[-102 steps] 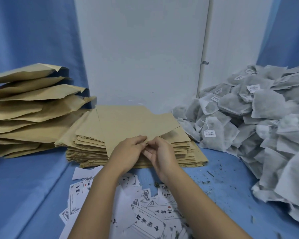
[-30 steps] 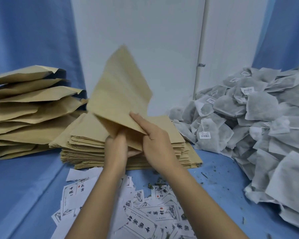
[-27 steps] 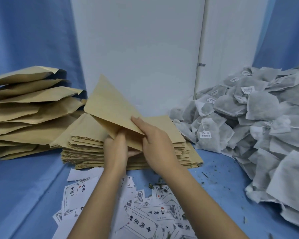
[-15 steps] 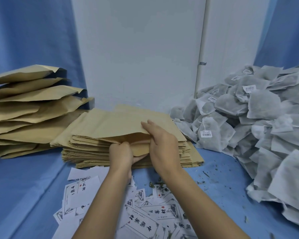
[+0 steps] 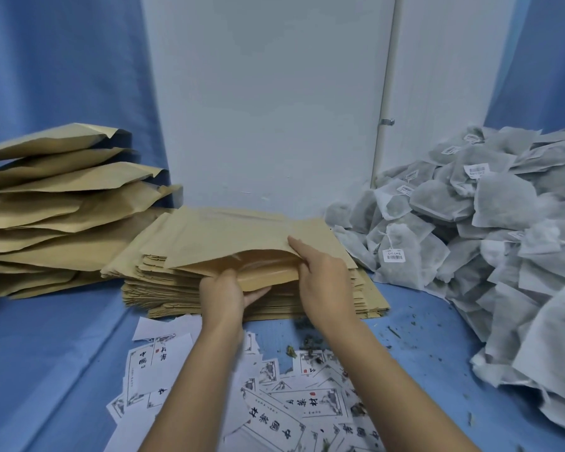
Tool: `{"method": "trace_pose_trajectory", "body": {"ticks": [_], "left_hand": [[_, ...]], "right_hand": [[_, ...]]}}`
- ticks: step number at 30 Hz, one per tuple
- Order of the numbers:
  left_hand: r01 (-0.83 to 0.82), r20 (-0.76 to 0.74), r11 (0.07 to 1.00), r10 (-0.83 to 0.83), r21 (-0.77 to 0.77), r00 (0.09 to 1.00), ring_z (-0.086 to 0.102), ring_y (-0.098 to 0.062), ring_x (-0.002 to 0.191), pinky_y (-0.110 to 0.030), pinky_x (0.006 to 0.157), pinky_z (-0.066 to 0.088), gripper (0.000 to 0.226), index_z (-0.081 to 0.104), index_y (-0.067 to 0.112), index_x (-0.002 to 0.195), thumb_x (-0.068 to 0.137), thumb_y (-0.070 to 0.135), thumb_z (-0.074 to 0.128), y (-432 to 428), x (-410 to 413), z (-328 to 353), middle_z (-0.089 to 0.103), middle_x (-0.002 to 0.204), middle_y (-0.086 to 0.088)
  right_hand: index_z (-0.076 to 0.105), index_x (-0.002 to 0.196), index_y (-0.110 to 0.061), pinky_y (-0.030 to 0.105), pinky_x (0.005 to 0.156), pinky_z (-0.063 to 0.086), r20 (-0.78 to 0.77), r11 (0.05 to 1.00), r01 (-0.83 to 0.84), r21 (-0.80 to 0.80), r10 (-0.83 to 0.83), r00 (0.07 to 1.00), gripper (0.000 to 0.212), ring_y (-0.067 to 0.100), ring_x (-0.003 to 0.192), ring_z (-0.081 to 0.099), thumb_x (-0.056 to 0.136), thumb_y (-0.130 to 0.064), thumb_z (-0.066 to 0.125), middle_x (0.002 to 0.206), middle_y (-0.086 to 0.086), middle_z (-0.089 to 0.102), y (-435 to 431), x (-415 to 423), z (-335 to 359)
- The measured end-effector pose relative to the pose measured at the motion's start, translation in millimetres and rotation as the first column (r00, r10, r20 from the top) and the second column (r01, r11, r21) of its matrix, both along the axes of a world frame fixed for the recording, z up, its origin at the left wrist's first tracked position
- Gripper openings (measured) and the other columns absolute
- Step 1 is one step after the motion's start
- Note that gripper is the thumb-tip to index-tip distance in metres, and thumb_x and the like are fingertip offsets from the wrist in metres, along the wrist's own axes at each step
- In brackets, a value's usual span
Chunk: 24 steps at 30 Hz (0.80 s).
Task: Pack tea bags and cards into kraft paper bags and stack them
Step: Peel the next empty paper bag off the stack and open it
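You hold one bag (image 5: 229, 236) open-mouthed atop the flat stack (image 5: 177, 288) mid-desk, left hand (image 5: 224, 293) fingers clamped on its lower lip, right hand (image 5: 323, 282) pinching the upper, seemingly empty yet; filled bags (image 5: 46, 207) piled left, many tea bags (image 5: 470, 223) and cards (image 5: 291, 402) remain.

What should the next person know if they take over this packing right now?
Left hand grips the lower lip of the kraft paper bag; right hand pinches its upper lip, mouth open, nothing seen inside.
It lies on the flat bag stack.
Filled bags stacked left, tea bags right, cards in front.
To do: insert tea bag and card, stack.
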<state>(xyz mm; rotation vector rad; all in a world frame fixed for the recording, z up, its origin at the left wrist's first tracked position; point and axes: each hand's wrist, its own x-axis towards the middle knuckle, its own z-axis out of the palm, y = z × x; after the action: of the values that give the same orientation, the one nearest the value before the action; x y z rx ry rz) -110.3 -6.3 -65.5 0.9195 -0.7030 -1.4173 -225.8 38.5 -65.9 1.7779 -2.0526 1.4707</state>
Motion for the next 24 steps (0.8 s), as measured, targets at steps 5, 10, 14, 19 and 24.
{"method": "trace_pose_trajectory", "body": {"ticks": [5, 10, 14, 19, 24], "left_hand": [[0.054, 0.069, 0.997, -0.050, -0.048, 0.996, 0.069, -0.030, 0.080, -0.023, 0.050, 0.054, 0.021, 0.052, -0.002, 0.111, 0.093, -0.002, 0.042, -1.3, 2.4, -2.5, 0.060, 0.113, -0.015], [-0.167, 0.288, 0.910, 0.287, -0.379, 0.914, 0.051, 0.000, 0.108, 0.000, 0.075, 0.042, 0.097, 0.011, 0.038, 0.147, 0.079, -0.007, 0.063, -6.4, 17.0, -5.8, 0.036, 0.142, 0.008], [-0.103, 0.379, 0.853, 0.331, -0.511, 0.864, 0.036, 0.005, 0.127, 0.004, 0.080, 0.032, 0.067, 0.040, 0.033, 0.140, 0.088, -0.007, 0.051, -6.0, 17.2, -7.2, 0.024, 0.154, 0.012], [-0.157, 0.244, 0.805, 0.350, -0.572, 0.905, 0.051, 0.023, 0.094, 0.004, 0.071, 0.036, 0.056, 0.040, 0.024, 0.141, 0.091, -0.001, 0.049, 0.3, 11.2, -2.6, 0.054, 0.132, 0.014], [-0.096, 0.268, 0.733, 0.363, -0.673, 0.893, 0.009, 0.014, 0.137, 0.006, 0.095, 0.019, 0.042, 0.049, 0.033, 0.128, 0.097, 0.006, 0.047, 3.2, 5.0, -0.7, 0.031, 0.149, 0.020]], "right_hand": [[0.062, 0.125, -0.013, 0.017, 0.112, 0.027, 0.171, 0.966, -0.028, -0.257, 0.074, 0.982, 0.057, 0.016, 0.130, 0.048, 0.084, 0.018, 0.038, 0.132, 0.006, 0.059, 0.0, 5.4, -0.3], [0.064, 0.123, -0.012, -0.002, 0.102, 0.013, 0.212, 0.984, 0.013, -0.177, 0.025, 0.977, 0.059, 0.013, 0.139, 0.033, 0.083, 0.019, 0.034, 0.139, 0.007, 0.052, -3.8, -5.0, -1.0], [0.063, 0.123, -0.012, 0.024, 0.110, 0.034, 0.303, 0.984, 0.051, -0.172, 0.003, 0.953, 0.055, 0.018, 0.128, 0.048, 0.085, 0.016, 0.035, 0.129, 0.004, 0.060, -3.3, -6.4, 0.7], [0.066, 0.115, -0.016, 0.010, 0.092, 0.043, 0.444, 0.972, 0.059, -0.228, 0.050, 0.895, 0.054, 0.000, 0.101, 0.057, 0.081, 0.015, 0.038, 0.108, -0.010, 0.065, 0.9, -9.3, 4.4], [0.067, 0.104, -0.025, 0.017, 0.095, 0.046, 0.508, 0.967, 0.006, -0.254, 0.128, 0.852, 0.054, 0.003, 0.106, 0.060, 0.077, 0.014, 0.041, 0.108, -0.013, 0.067, -1.9, -4.6, 3.1]]}}
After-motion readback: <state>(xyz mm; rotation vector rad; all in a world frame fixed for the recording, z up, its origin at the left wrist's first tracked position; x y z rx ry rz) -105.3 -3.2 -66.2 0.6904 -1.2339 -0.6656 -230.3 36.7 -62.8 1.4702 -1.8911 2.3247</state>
